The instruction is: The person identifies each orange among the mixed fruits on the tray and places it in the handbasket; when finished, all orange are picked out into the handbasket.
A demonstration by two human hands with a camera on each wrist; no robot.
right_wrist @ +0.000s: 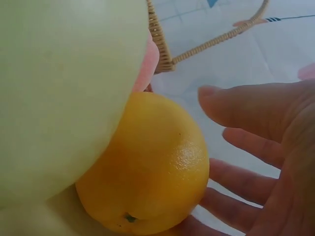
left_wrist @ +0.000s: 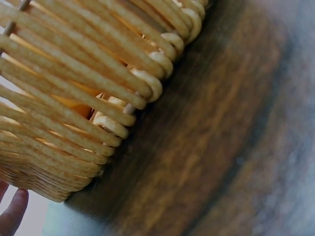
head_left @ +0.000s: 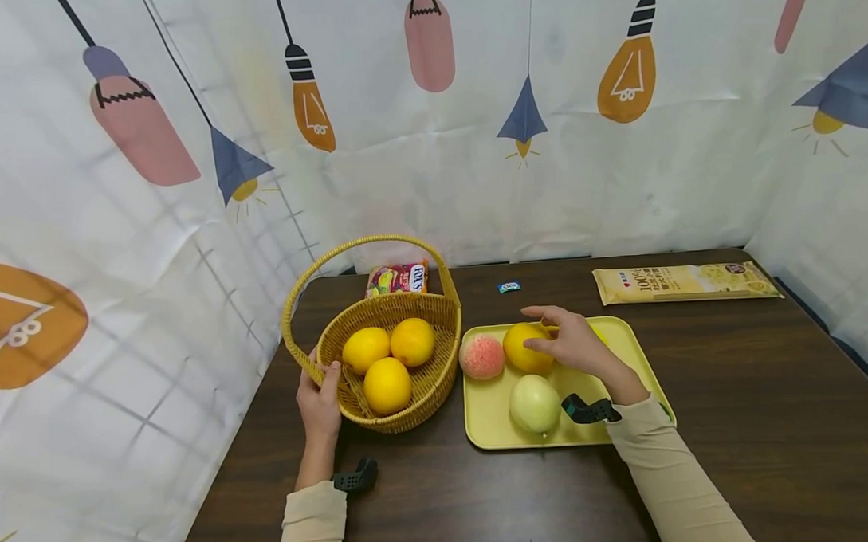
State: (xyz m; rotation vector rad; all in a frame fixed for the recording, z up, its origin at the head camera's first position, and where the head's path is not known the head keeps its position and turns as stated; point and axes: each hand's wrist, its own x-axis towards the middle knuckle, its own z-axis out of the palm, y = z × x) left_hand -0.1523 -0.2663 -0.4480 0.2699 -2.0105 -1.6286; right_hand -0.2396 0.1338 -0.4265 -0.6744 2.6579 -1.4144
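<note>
My left hand [head_left: 320, 401] grips the left rim of the wicker basket [head_left: 426, 407] near the foot of its handle. Inside the basket lie three yellow-orange fruits, among them a lemon-shaped one [head_left: 366, 350] and a rounder one [head_left: 388, 386]. My right hand [head_left: 574, 344] reaches over the yellow tray [head_left: 497, 435], fingers spread beside an orange [right_wrist: 147, 167]; the thumb stands apart from it. Also on the tray are a pink peach [head_left: 482, 357] and a pale green round fruit [head_left: 535, 405]. The right hand and forearm hide part of the tray.
Behind the basket lies a purple-red candy bag [head_left: 398, 279]. A small blue wrapped piece [head_left: 509, 287] is on the dark wooden table [head_left: 471, 501]. A long yellow noodle packet [head_left: 686, 283] lies at the back right. A patterned curtain [head_left: 459, 166] hangs behind.
</note>
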